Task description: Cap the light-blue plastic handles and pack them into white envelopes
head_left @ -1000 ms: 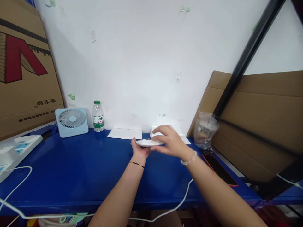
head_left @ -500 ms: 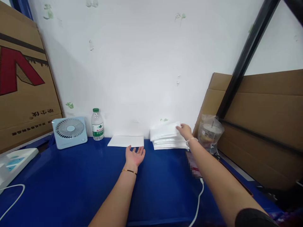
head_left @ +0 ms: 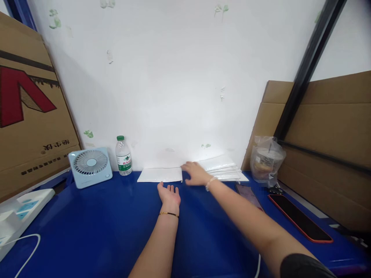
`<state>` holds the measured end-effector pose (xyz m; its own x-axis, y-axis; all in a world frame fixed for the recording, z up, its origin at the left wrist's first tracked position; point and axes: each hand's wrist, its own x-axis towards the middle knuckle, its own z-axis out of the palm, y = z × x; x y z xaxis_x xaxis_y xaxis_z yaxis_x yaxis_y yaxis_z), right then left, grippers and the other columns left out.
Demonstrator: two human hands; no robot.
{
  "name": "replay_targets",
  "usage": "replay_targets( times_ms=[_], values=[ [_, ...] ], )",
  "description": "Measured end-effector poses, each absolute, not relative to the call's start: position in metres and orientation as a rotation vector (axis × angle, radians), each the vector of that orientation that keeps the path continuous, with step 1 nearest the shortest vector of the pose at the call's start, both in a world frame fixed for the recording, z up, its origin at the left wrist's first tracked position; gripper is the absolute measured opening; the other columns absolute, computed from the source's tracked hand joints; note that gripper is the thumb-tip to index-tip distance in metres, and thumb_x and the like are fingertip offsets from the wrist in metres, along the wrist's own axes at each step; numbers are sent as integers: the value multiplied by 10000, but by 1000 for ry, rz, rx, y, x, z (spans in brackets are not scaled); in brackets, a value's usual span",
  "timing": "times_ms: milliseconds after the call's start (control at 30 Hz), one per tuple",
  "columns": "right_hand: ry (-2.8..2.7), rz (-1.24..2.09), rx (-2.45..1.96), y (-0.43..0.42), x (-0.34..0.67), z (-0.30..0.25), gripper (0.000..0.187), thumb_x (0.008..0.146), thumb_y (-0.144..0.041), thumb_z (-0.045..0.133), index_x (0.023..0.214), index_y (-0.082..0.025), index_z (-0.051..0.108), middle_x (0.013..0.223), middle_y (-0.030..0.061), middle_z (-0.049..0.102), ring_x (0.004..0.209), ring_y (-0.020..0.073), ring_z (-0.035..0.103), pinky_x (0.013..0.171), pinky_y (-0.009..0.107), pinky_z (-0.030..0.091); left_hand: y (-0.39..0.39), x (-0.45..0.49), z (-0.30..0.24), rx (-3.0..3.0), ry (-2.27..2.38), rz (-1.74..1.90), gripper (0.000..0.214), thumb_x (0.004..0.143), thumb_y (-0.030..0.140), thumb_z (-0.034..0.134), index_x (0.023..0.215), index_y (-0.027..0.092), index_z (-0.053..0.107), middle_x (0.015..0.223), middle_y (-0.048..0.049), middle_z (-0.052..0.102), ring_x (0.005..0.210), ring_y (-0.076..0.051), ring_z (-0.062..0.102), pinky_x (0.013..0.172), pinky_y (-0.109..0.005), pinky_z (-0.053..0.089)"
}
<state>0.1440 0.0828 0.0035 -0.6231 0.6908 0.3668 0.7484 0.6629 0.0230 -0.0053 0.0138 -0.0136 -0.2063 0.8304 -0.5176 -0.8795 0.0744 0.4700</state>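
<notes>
Your left hand (head_left: 170,197) is palm up, its fingers loosely curled with nothing in it, just in front of the flat white packet (head_left: 159,175) at the back of the blue counter (head_left: 116,220). Your right hand (head_left: 198,174) is palm down, thumb and fingers spread apart with nothing visible between them; its fingertips are beside that packet's right end, though you cannot tell whether they touch. To its right, the fanned stack of white packets (head_left: 223,166) lies near the wall (head_left: 174,85). Of the 2 phones, your right forearm partly covers the cabled phone (head_left: 248,194), and the red-edged phone (head_left: 300,218) lies farther right, nearer you than the bagged cup (head_left: 266,162). Leftward stand the green-capped bottle (head_left: 124,158), the light-blue fan (head_left: 91,168) and the white power strip (head_left: 39,197).
</notes>
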Motion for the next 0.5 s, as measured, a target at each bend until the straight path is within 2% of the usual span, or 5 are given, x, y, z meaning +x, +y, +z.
replay_targets(
  times_ms=[67, 167, 267, 333, 500],
  values=[
    [-2569, -200, -1183, 82, 108, -14, 578, 650, -200, 637, 1212, -123, 525, 1214, 153, 555, 1201, 295, 408, 999, 386, 274, 13, -8, -14, -80, 866, 1562, 668, 791, 492, 381, 1380, 234, 201, 1453, -108, 258, 1355, -187, 247, 1061, -339, 310],
    [-2460, -180, -1281, 80, 82, -24, 298, 783, -116, 463, 1044, -110, 608, 988, 157, 640, 1017, 263, 547, 882, 366, 372, 16, -11, -19, -69, 860, 1554, 675, 775, 498, 407, 1369, 238, 221, 1429, -112, 291, 1345, -191, 273, 1052, -335, 321],
    [-2216, -68, -1234, 73, 83, -12, 325, 856, -137, 360, 1113, -137, 560, 1049, 125, 624, 963, 219, 568, 830, 326, 407, 21, -12, -26, -54, 825, 1538, 663, 747, 519, 464, 1325, 244, 291, 1382, -110, 348, 1324, -201, 317, 1012, -339, 376],
    [-1911, 184, -1088, 65, 93, 0, 305, 861, -187, 383, 1110, -165, 557, 1053, 80, 627, 932, 188, 573, 816, 291, 420, 24, -11, -29, -41, 724, 1518, 634, 731, 545, 490, 1269, 234, 365, 1312, -111, 426, 1264, -207, 407, 956, -344, 432],
    [-1033, 1022, -847, 35, 124, 7, 197, 789, -253, 535, 960, -171, 588, 754, 8, 645, 690, 150, 593, 639, 244, 469, 19, -5, -18, 179, 240, 1577, 460, 767, 533, 485, 1105, 230, 558, 1150, -73, 586, 1108, -234, 545, 879, -378, 485]
  ],
)
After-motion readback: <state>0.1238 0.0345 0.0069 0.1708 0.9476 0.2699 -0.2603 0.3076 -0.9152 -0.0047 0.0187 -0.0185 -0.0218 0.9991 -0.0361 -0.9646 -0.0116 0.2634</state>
